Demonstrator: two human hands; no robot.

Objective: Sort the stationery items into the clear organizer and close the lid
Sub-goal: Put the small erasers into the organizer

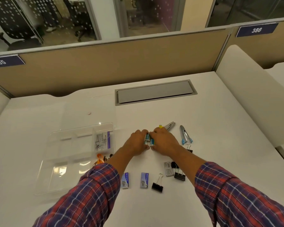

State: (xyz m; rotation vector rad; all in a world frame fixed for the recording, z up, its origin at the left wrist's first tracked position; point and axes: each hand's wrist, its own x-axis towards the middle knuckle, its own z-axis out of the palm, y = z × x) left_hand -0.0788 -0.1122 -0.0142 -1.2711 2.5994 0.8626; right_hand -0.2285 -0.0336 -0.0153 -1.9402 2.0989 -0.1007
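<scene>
While both hands (138,142) meet, tubes (148,139) between grips.

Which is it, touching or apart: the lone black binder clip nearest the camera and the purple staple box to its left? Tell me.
Apart. The head view shows bare white desk between the black binder clip and the purple staple box; neither overlaps the other.

Bench (211,122): white, with grey cable hatch (155,93)
Partition (105,68): tan, placards 385 (0,62) and 386 (256,30)
</scene>
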